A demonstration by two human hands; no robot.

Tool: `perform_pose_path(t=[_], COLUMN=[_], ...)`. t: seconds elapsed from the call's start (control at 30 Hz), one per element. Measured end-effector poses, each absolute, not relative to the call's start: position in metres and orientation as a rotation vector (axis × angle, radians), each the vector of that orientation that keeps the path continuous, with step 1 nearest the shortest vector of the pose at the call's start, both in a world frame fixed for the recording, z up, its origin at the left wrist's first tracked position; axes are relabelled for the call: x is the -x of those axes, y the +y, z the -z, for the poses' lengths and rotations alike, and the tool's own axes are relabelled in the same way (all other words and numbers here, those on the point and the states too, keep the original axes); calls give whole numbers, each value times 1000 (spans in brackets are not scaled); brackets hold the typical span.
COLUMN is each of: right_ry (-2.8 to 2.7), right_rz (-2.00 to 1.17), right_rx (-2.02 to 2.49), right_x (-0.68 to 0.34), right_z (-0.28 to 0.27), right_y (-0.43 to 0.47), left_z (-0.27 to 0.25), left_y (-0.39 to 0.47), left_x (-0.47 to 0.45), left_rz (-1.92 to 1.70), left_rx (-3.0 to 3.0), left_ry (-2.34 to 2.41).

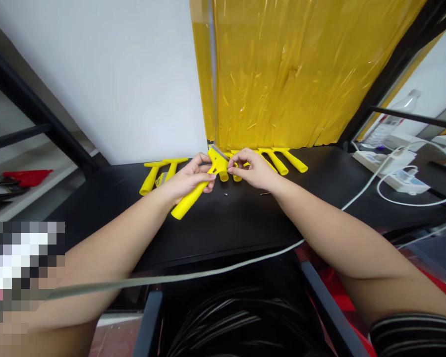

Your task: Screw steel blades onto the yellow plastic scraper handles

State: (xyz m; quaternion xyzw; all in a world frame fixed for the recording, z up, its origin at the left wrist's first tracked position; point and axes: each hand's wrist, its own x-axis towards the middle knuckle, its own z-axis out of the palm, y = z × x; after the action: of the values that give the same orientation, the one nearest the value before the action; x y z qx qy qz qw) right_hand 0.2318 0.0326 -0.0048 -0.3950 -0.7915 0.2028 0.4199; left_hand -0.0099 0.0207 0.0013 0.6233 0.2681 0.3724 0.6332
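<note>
My left hand [191, 179] is closed around a yellow scraper [191, 200] with a metal blade edge at its head. The scraper is tilted, with its handle end towards me and its head up and to the right. Beside the head, my right hand [253, 169] is pinched, thumb against fingers; whatever is between the fingertips is too small to make out. More yellow scrapers [295, 161] lie along the back of the black table, to the right of and behind my hands. Others [151, 179] lie to the left. A tiny metal piece, perhaps a screw [225, 194], rests below the held scraper.
The black table [241, 223] meets a white panel [144, 89] and yellow plastic sheeting [275, 79] at the back. On the right are power strips [401, 173], white cables and a plastic bottle [392, 119]. A pale cord [208, 271] crosses in front of me.
</note>
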Motion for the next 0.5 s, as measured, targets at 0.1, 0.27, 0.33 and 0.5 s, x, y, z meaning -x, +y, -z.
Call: perform_pose_path(t=[0.1,0.27,0.33,0.5], right_ry=[-2009,-1910,-1886,-1982], right_rz=[-519,-627,-692,-686], right_rx=[995,980,979,1089], right_x=[-233,-229,-229,-254], right_z=[6,12,13,-9], right_y=[34,36,37,35], left_z=[-1,-1,-1,1], left_y=[21,17,17,23], left_x=[9,7,6,8], left_rz=[-850,-834,-825,-852], left_rx=[-1427,-1430,-1424,-1375], left_ry=[595,585,588,645])
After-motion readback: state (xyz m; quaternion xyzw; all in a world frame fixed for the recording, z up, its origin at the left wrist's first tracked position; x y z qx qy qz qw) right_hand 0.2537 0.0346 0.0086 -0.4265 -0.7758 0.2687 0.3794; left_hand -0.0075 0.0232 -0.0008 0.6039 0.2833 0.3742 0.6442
